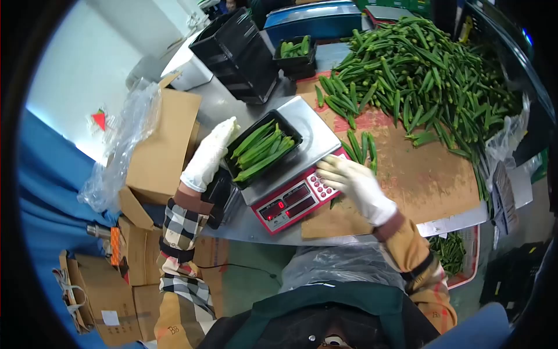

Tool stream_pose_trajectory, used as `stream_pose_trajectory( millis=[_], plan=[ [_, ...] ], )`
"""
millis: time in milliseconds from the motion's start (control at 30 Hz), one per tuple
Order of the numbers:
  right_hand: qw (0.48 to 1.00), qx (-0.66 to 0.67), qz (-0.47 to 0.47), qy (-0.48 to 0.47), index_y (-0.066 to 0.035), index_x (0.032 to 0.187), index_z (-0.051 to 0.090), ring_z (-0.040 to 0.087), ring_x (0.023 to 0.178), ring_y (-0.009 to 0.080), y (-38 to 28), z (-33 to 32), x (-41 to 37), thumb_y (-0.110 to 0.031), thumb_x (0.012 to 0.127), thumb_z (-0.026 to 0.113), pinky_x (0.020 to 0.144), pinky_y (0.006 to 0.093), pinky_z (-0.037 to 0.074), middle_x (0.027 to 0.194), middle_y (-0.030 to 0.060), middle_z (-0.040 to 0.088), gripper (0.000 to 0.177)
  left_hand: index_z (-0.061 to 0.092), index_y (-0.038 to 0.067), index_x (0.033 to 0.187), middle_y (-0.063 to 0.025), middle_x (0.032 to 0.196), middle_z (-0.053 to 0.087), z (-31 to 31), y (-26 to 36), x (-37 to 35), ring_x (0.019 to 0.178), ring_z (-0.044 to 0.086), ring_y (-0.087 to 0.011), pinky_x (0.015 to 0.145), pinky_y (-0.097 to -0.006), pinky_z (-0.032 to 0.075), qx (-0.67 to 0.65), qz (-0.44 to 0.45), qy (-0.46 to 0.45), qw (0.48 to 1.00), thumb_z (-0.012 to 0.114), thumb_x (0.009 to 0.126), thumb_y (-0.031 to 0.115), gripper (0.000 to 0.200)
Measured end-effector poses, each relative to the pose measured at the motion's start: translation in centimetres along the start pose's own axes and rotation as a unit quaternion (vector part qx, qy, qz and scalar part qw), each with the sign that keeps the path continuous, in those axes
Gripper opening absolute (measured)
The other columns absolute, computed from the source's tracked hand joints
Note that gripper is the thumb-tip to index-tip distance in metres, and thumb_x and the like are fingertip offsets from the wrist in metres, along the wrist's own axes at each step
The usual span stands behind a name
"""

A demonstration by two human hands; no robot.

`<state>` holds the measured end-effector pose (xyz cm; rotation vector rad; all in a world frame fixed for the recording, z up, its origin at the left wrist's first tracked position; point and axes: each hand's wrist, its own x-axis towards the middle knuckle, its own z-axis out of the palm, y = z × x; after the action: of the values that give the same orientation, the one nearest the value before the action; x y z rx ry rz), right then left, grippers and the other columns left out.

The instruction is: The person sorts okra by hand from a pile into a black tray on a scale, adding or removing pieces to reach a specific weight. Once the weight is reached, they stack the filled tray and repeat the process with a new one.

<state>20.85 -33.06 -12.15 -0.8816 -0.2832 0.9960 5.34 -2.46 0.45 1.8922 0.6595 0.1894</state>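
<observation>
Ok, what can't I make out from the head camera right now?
All in the head view:
- Scale display: red digits too small and tilted to read.
- Right hand: covers the keypad; key touched is hidden.
- Left hand: grip on the tray hidden by the tray's rim.
- Okra pile: far edge cut off by the dark lens rim.

Bare cardboard [415, 174] is lying open just past the right hand [351, 181], so a hand could be sliding there. Farther out, the big okra pile [418, 70] is blocking. The scale [317, 136] is sitting between both hands. A box [163, 145] is crowding the left hand [210, 154].
</observation>
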Motion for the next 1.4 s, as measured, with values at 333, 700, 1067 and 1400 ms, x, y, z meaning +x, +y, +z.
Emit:
stream_pose_trajectory(
  millis=[333, 700, 1067, 1400],
  plan=[
    [0.669, -0.6, -0.285, 0.333, -0.002, 0.121, 0.069, 0.067, 0.097, 0.023, 6.9, -16.9, -11.2, 0.001, 0.096, 0.062, 0.089, 0.0336, 0.055, 0.11, 0.0119, 0.07, 0.026, 0.054, 0.01, 0.147, -0.0084, 0.138, 0.063, -5.9, -7.6, -4.7, 0.127, 0.057, -0.0234, 0.109, -0.0456, 0.039, -0.097, -0.102, 0.152, 0.978, 0.05, 0.105, 0.056, 0.062],
    [0.621, -0.649, -0.29, 0.329, -0.006, 0.118, 0.07, 0.068, 0.094, 0.026, 6.3, -16.2, -10.1, 0.004, 0.091, 0.063, 0.085, 0.0343, 0.055, 0.104, 0.0097, 0.069, 0.03, 0.058, 0.009, 0.132, -0.0021, 0.103, 0.068, -1.5, -8.9, -4.1, 0.082, 0.068, -0.0125, 0.073, -0.0251, 0.052, -0.154, -0.13, 0.069, 0.977, 0.063, 0.102, 0.044, 0.046],
    [0.709, -0.591, -0.236, 0.305, -0.005, 0.112, 0.073, 0.07, 0.091, 0.0259, 4.3, -11.3, -8.0, -0.011, 0.091, 0.073, 0.083, 0.0357, 0.056, 0.101, 0.0112, 0.071, 0.022, 0.065, 0.004, 0.115, 0.002, 0.08, 0.061, 2.9, -9.4, -3.1, 0.053, 0.05, -0.0052, 0.049, -0.0213, 0.042, -0.071, -0.055, 0.05, 0.995, 0.066, 0.1, 0.019, 0.022],
    [0.732, -0.604, -0.004, 0.316, -0.007, 0.108, 0.071, 0.071, 0.077, 0.0308, 3.6, -10.8, -2.9, -0.033, 0.081, 0.085, 0.072, 0.0414, 0.055, 0.08, 0.0099, 0.073, 0.04, 0.064, 0.002, 0.128, 0.0008, 0.088, 0.065, 5.6, -7.4, -3.7, 0.054, 0.047, -0.0037, 0.048, -0.0191, 0.039, -0.052, -0.045, 0.013, 0.998, 0.062, 0.103, 0.023, 0.033]
  ],
)
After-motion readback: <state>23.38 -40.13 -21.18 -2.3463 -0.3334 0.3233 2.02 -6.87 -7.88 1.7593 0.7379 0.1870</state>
